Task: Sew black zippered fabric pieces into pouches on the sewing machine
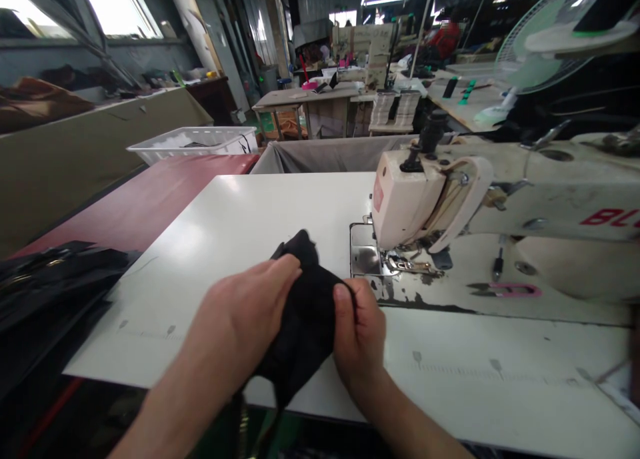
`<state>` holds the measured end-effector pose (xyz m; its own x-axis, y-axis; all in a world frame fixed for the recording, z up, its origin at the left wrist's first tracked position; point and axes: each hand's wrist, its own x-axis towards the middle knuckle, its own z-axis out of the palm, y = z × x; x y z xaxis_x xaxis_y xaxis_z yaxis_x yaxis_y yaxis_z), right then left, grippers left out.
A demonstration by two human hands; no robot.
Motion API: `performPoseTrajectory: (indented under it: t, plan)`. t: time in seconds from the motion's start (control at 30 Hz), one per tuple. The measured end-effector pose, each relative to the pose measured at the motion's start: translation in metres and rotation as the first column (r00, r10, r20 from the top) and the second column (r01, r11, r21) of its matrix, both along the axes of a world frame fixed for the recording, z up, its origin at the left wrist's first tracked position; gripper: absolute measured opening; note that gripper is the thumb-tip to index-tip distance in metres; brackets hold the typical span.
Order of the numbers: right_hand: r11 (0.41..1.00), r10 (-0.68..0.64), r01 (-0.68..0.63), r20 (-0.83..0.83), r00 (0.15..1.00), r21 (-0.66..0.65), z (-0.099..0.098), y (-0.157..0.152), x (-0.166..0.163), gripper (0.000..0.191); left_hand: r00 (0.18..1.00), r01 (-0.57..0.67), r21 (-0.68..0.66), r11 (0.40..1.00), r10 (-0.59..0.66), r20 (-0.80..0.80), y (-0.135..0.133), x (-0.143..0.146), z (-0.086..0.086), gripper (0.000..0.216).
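A piece of black fabric is held up between my two hands over the front of the white sewing table. My left hand is closed on its left side, thumb on top. On the right side, my right hand pinches the cloth's edge between thumb and curled fingers. Below the hands the fabric hangs past the table's front edge, with a strap-like strip trailing. The needle and presser foot area of the sewing machine lies just right of and beyond my right hand, apart from the cloth.
Pink-handled thread snips lie on the machine bed. A dark pile of black material is at the left, beside a red surface. Behind stand a white plastic basket and a fan. A person in red is far back.
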<state>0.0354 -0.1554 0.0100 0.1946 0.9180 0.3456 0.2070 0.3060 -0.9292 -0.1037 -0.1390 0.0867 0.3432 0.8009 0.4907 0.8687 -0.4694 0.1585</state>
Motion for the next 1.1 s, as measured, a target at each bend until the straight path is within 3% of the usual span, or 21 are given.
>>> performPoseTrajectory:
  t: [0.03, 0.1, 0.17, 0.2, 0.23, 0.3, 0.37, 0.4, 0.47, 0.57, 0.7, 0.8, 1.1]
  plan:
    - [0.991, 0.094, -0.107, -0.146, 0.985, -0.081, -0.004, -0.005, -0.011, 0.014, 0.996, 0.010, -0.065, 0.998, -0.016, -0.090, 0.010, -0.005, 0.008, 0.020]
    - [0.935, 0.187, -0.300, -0.458, 0.869, -0.188, -0.011, -0.015, -0.025, 0.017, 0.972, 0.112, -0.215, 0.970, -0.152, -0.179, 0.037, -0.007, 0.008, 0.018]
    - [0.909, 0.150, -0.348, -0.599, 0.787, -0.230, -0.018, -0.019, -0.021, 0.026, 0.935, 0.252, -0.380, 0.890, -0.325, -0.143, 0.068, 0.005, -0.011, 0.018]
    - [0.913, 0.119, -0.320, -0.584, 0.803, -0.254, -0.021, -0.018, -0.012, 0.029, 0.917, 0.330, -0.431, 0.840, -0.394, -0.065, 0.083, 0.015, -0.026, 0.019]
    - [0.922, 0.097, -0.271, -0.515, 0.852, -0.275, -0.024, -0.017, 0.001, 0.031, 0.888, 0.415, -0.479, 0.774, -0.459, 0.028, 0.096, 0.027, -0.043, 0.017]
    - [0.943, 0.108, -0.168, -0.213, 0.971, -0.286, -0.027, -0.011, 0.033, 0.032, 0.842, 0.514, -0.520, 0.682, -0.518, 0.153, 0.116, 0.052, -0.074, 0.015]
    - [0.981, 0.115, -0.070, 0.246, 0.962, -0.183, -0.026, -0.006, 0.065, 0.031, 0.823, 0.547, -0.538, 0.642, -0.530, 0.204, 0.128, 0.073, -0.096, 0.013]
    - [0.994, 0.099, -0.066, 0.453, 0.886, -0.088, -0.026, -0.004, 0.078, 0.027, 0.823, 0.549, -0.543, 0.636, -0.526, 0.215, 0.132, 0.081, -0.103, 0.013]
    - [0.985, 0.077, -0.163, 0.710, 0.700, 0.055, -0.025, -0.001, 0.098, 0.023, 0.831, 0.542, -0.552, 0.634, -0.505, 0.236, 0.138, 0.091, -0.110, 0.014]
    - [0.936, 0.140, -0.343, 0.818, 0.558, 0.074, -0.029, 0.001, 0.115, 0.028, 0.866, 0.493, -0.558, 0.667, -0.437, 0.243, 0.141, 0.094, -0.112, 0.015]
    - [0.877, 0.269, -0.480, 0.831, 0.487, -0.003, -0.029, 0.007, 0.132, 0.034, 0.899, 0.436, -0.575, 0.692, -0.366, 0.241, 0.139, 0.093, -0.109, 0.006]
    - [0.850, 0.288, -0.527, 0.846, 0.449, -0.010, -0.024, 0.015, 0.142, 0.032, 0.910, 0.413, -0.592, 0.692, -0.346, 0.230, 0.141, 0.096, -0.104, 0.009]
    - [0.873, 0.299, -0.487, 0.824, 0.481, -0.032, -0.031, 0.021, 0.147, 0.041, 0.922, 0.386, -0.535, 0.752, -0.297, 0.247, 0.155, 0.104, -0.097, 0.010]
